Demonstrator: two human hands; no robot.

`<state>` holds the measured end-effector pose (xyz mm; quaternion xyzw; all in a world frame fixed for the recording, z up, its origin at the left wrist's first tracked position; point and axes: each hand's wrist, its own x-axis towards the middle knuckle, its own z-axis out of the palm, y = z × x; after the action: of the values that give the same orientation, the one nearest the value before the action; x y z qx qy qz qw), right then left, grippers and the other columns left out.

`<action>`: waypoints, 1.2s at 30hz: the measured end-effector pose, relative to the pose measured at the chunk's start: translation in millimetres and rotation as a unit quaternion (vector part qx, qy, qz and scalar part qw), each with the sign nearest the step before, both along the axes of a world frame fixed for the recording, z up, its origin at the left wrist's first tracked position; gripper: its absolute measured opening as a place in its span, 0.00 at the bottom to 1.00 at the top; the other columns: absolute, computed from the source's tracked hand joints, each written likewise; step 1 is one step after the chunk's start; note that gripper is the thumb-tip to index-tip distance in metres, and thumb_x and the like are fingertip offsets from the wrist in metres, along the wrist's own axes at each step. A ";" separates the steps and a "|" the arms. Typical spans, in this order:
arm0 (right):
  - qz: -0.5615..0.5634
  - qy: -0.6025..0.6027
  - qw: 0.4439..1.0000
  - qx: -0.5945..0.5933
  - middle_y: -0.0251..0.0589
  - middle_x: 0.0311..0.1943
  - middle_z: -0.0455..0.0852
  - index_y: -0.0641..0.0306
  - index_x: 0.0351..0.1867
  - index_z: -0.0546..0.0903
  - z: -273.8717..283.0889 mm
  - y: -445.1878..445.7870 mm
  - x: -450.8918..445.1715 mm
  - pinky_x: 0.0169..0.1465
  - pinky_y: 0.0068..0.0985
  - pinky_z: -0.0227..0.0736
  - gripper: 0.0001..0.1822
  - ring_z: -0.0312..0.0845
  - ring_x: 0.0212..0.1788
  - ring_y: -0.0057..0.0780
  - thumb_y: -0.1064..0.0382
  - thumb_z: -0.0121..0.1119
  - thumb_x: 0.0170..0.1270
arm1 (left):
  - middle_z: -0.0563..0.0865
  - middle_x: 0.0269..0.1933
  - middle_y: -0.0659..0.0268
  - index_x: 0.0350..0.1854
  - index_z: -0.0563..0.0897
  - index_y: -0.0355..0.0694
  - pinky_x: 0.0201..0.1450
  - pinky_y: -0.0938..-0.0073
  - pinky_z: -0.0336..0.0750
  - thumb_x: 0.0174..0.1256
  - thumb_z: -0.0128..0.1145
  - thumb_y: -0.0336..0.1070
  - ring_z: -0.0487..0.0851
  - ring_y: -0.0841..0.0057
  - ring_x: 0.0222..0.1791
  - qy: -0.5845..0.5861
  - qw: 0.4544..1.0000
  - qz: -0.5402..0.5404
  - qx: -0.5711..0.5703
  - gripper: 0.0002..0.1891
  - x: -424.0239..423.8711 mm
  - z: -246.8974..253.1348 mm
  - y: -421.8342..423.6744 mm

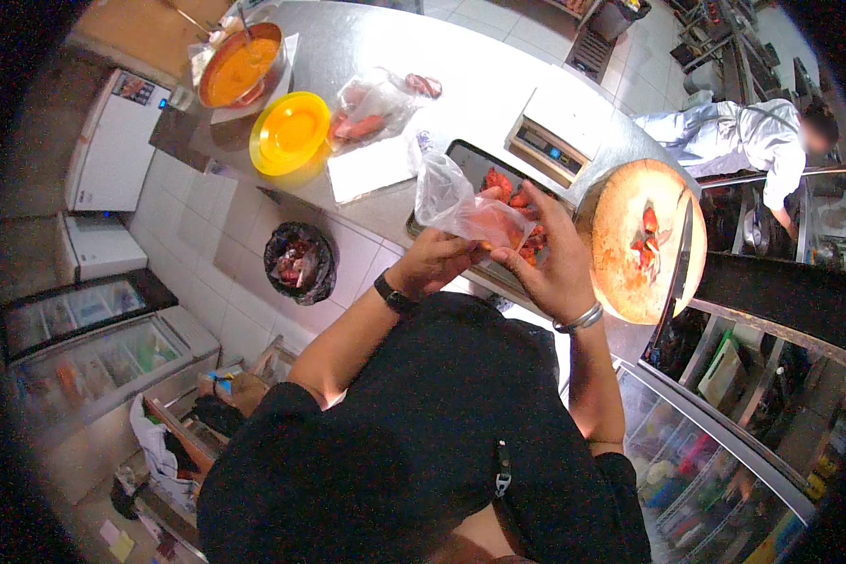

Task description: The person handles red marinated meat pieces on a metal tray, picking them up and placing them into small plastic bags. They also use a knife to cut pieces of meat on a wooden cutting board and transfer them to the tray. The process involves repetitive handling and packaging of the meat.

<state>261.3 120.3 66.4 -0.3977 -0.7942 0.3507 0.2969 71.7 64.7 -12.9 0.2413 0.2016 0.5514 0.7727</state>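
A clear plastic bag (pixel 445 190) is held over a metal tray (pixel 463 156) near the counter's front edge. My left hand (pixel 433 264) grips the bag's lower left side, a watch on its wrist. On the other side, my right hand (pixel 553 247) has its thumb and fingers around the bag, which looks reddish there. Pieces of red meat (pixel 497 182) lie in the tray, partly hidden by the bag and my hands. To the right, a round wooden chopping block (pixel 617 211) bears small red pieces (pixel 649 220) and a knife (pixel 684 240).
Behind the tray stands a digital scale (pixel 546 151). Further left are a white board (pixel 374 169), bagged red meat (pixel 366 116), yellow plates (pixel 290 130) and a pot of orange sauce (pixel 243 70). A lined bin (pixel 299 264) stands on the floor. Another person (pixel 740 134) works at far right.
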 end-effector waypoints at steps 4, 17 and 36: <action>-0.079 0.019 0.990 -0.112 0.48 0.52 0.89 0.68 0.62 0.78 -27.6 -14.9 1.7 0.56 0.33 0.80 0.31 0.88 0.52 0.40 0.56 0.75 0.61 | 0.75 0.72 0.58 0.81 0.56 0.38 0.76 0.60 0.66 0.79 0.54 0.38 0.75 0.66 0.70 -0.088 0.996 0.024 -0.022 0.34 -0.9 -20.2 -6.4; -0.152 -0.004 0.963 -0.223 0.38 0.24 0.84 0.63 0.31 0.85 -62.3 -26.5 4.8 0.34 0.24 0.71 0.19 0.77 0.27 0.21 0.47 0.68 0.69 | 0.89 0.49 0.65 0.58 0.81 0.38 0.54 0.72 0.82 0.78 0.58 0.37 0.87 0.77 0.48 0.113 0.971 0.207 -0.039 0.13 16.4 -11.1 -13.8; -0.046 0.131 0.973 -0.184 0.39 0.42 0.92 0.68 0.44 0.85 -50.5 27.0 -21.8 0.46 0.24 0.79 0.11 0.86 0.42 0.22 0.61 0.67 0.70 | 0.89 0.37 0.71 0.40 0.87 0.34 0.49 0.78 0.79 0.72 0.65 0.36 0.84 0.84 0.41 0.433 0.888 0.152 0.018 0.09 -22.5 -10.9 -25.7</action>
<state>239.5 147.3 15.9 -0.4319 -0.6515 0.5256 0.3360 49.1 38.9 -23.8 0.4365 0.5402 0.5063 0.5112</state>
